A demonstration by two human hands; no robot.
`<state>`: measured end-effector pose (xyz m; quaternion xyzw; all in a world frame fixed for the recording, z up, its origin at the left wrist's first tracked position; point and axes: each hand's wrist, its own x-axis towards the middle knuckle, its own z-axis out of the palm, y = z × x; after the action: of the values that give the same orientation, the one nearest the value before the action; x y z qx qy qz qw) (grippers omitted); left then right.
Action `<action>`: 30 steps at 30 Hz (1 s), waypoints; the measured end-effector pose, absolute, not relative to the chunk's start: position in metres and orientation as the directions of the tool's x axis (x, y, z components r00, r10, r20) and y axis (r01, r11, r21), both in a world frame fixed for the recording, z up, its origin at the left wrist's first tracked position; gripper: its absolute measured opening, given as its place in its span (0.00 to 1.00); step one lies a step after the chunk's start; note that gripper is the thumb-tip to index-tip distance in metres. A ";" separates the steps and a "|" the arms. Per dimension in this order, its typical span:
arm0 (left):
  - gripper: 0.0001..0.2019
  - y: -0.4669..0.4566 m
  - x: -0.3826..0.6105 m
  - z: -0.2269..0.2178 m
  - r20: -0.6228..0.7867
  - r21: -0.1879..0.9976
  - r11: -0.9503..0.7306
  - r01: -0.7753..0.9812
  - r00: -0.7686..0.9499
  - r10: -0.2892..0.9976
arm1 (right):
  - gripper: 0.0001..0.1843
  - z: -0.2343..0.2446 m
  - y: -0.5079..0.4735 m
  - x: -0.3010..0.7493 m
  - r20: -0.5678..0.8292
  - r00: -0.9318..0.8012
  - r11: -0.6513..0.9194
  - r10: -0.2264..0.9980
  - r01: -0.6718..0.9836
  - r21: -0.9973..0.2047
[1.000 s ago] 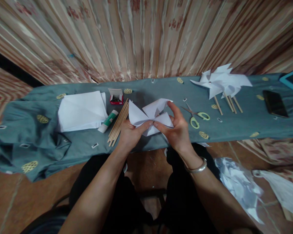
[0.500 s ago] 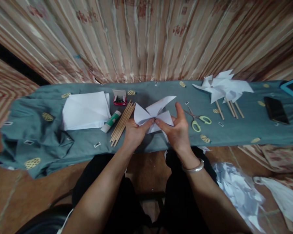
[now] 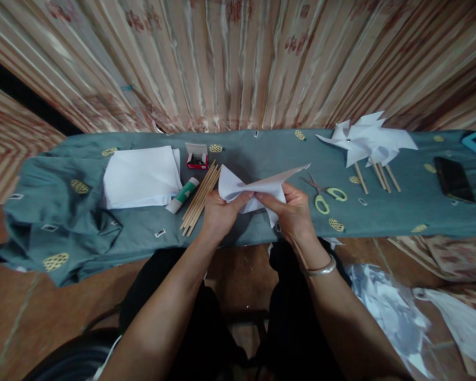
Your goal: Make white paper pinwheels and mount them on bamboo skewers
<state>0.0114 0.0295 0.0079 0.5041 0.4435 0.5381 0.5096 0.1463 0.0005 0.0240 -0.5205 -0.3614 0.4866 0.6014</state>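
A white paper pinwheel (image 3: 257, 186) is between my two hands, above the front part of the cloth-covered table. My left hand (image 3: 222, 211) is closed on its left side, the thumb pressed near the centre. From the other side my right hand (image 3: 291, 209) grips it, its thumb meeting the left one at the middle. One blade points out to the upper right, over my right fingers. Both sets of fingers are partly hidden beneath the paper. Wooden sticks (image 3: 200, 198) lie just left of my left hand; green-handled scissors (image 3: 323, 194) rest right of my right hand.
On the green tablecloth (image 3: 269, 148) are a paper stack (image 3: 140, 177), a glue stick (image 3: 182, 196) and a red box of pins (image 3: 197, 157). Finished-looking pinwheels on sticks (image 3: 367, 140) and a phone (image 3: 454, 180) lie right. A bag of paper scraps (image 3: 388, 312) stands on the floor.
My right index finger, raised before, is now folded down against the paper. The pinwheel has tilted, its upper blade swinging lower and farther right.
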 end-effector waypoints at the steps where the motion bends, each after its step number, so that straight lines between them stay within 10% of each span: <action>1: 0.09 0.029 0.011 0.009 0.091 0.991 -0.087 -0.100 0.029 0.995 | 0.12 0.024 0.000 0.146 -0.081 0.269 -0.022 0.960 -0.215 -0.976; 30: 0.08 0.025 0.014 0.014 0.014 0.993 -0.007 -0.121 0.056 0.998 | 0.15 0.017 -0.002 0.156 -0.117 0.186 -0.084 0.976 -0.180 -0.980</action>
<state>0.0141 0.0248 0.0140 0.4856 0.4517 0.5175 0.5407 0.1564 -0.0020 0.0175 -0.5267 -0.3778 0.5142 0.5616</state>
